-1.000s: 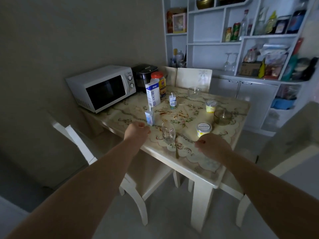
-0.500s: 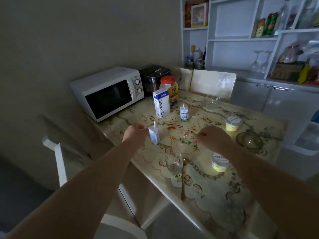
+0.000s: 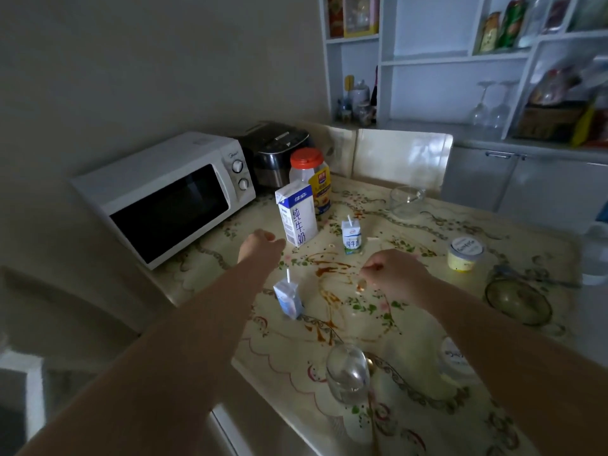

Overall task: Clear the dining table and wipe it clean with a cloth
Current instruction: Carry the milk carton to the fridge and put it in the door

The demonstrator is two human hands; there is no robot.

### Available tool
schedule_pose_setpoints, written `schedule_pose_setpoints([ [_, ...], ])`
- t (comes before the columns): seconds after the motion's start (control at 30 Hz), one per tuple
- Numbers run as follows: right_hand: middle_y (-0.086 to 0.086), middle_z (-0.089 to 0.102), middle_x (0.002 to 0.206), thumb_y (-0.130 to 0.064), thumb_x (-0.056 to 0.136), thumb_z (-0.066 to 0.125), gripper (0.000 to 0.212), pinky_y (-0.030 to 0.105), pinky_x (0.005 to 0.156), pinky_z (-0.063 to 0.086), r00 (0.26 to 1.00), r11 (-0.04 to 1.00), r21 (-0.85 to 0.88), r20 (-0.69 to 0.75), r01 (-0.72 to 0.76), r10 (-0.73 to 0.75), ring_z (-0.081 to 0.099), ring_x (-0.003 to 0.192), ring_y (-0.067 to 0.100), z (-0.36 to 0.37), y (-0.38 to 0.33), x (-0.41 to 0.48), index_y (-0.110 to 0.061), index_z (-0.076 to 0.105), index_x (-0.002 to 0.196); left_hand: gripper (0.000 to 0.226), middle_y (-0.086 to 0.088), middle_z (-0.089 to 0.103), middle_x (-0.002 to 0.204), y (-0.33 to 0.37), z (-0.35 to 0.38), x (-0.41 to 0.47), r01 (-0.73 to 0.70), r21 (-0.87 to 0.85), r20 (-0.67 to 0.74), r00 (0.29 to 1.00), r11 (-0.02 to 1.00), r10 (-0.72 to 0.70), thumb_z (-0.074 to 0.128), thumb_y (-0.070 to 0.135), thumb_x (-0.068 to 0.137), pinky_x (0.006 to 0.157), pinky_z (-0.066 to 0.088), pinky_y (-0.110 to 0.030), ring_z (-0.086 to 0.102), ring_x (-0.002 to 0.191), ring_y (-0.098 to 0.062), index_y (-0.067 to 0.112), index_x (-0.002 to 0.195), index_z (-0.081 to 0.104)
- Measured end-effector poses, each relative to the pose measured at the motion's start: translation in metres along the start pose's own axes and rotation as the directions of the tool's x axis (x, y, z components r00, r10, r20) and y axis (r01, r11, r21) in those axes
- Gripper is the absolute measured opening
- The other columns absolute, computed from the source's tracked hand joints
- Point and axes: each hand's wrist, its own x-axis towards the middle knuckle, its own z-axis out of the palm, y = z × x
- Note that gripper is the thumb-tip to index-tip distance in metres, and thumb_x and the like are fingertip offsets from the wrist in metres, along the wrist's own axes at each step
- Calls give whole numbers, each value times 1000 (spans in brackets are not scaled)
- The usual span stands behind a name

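Note:
The dining table (image 3: 411, 340) has a flowered cover smeared with brown sauce stains (image 3: 329, 269). My left hand (image 3: 260, 246) hovers with loosely spread fingers, holding nothing, just left of a tall blue-and-white milk carton (image 3: 297, 215). My right hand (image 3: 396, 274) is over the stains with its fingertips pinched together; a tiny scrap (image 3: 362, 284) lies beside them. A small carton with a straw (image 3: 288, 299) stands under my left forearm. Another small carton (image 3: 352, 240) stands between my hands. A drinking glass (image 3: 347, 373) is near the front edge.
A microwave (image 3: 164, 195), a rice cooker (image 3: 276, 153) and an orange-lidded jar (image 3: 309, 179) crowd the table's far left. A clear bowl (image 3: 406, 200), two yoghurt tubs (image 3: 465, 253) (image 3: 455, 357) and a dark glass bowl (image 3: 518, 301) sit to the right. A chair back (image 3: 401, 156) stands behind.
I have come closer to the table. My left hand has moved past the small straw carton toward the tall milk carton. My right hand has stayed over the stains.

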Motion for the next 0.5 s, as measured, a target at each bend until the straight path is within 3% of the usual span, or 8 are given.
schedule_pose_setpoints([
  [0.1,6,71,89,-29,94,51,26,31,78,51,999,999,-12,-22,-46,45,67,82,19,6,-5,37,-10,69,96,38,-7,63,97,12,9,49,8,-46,43,999,999,-6,61,25,90,50,38,-23,53,63,-11,11,124,55],
  [0.17,9,70,92,-28,93,50,28,38,82,54,997,998,-8,-47,-69,69,66,84,20,9,-8,65,-7,69,97,14,-9,60,94,16,14,87,10,-41,55,998,999,-7,60,22,90,59,43,-24,54,66,-17,11,100,58],
  [0.23,11,69,94,-27,93,48,30,40,82,54,995,997,-13,-62,-79,78,65,86,21,13,-11,86,-5,69,97,18,-10,57,90,20,17,116,17,-44,60,998,999,-14,61,21,90,73,46,-30,56,80,-25,17,77,49],
  [0.27,11,70,96,-27,93,47,31,38,82,53,993,996,-13,-71,-91,90,65,87,22,14,-12,97,-5,69,98,11,-11,57,97,21,19,131,18,-37,80,997,999,-15,61,22,90,80,48,-33,57,89,-28,15,86,54],
  [0.33,10,70,98,-28,93,47,31,29,76,50,990,994,-9,-91,-111,110,64,88,21,17,-15,114,-8,70,101,43,-14,56,120,21,27,159,42,-32,95,995,999,-39,63,26,89,91,49,-39,57,109,-33,3,124,52],
  [0.37,9,69,98,-28,93,48,30,25,70,46,988,993,-4,-97,-117,117,63,87,19,18,-16,121,-9,70,102,55,-15,55,126,21,30,169,57,-37,96,994,998,-53,65,28,88,93,48,-41,56,113,-34,1,132,46],
  [0.5,10,68,92,-25,92,49,28,17,53,35,985,989,-17,-91,-147,145,59,79,18,23,-17,141,-7,70,96,68,-17,54,124,22,45,201,87,-109,83,994,990,-78,74,27,81,91,51,-43,56,112,-34,-1,131,37],
])
